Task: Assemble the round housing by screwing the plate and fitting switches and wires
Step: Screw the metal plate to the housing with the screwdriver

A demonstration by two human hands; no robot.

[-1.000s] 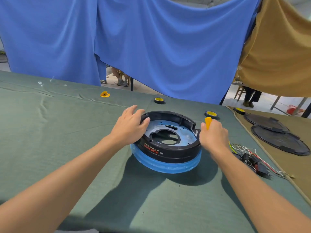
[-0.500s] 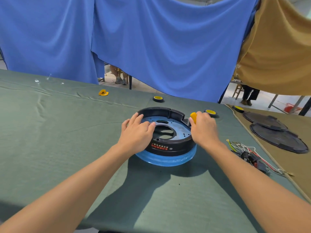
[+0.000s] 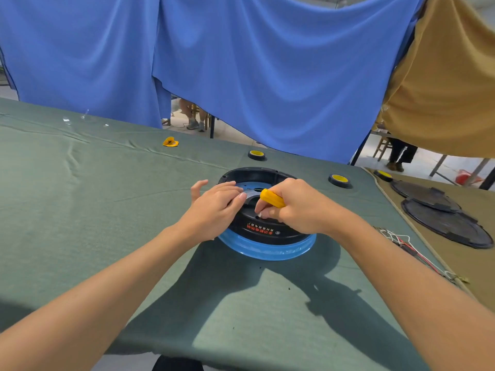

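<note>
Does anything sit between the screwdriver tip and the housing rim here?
Nothing visible does. The right hand grips the screwdriver with its tip down at the near rim of the housing. The left hand rests beside it, fingers short of the tip.

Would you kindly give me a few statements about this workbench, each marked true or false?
1. The right hand grips a yellow-handled screwdriver. True.
2. The round housing sits on the tan cloth. False: it sits on the green cloth.
3. The left hand lies on the housing's left side. True.
4. The wire bundle is already inside the housing. False: it lies to the housing's right, apart from it.
5. Two dark round covers lie on the tan cloth. True.
</note>
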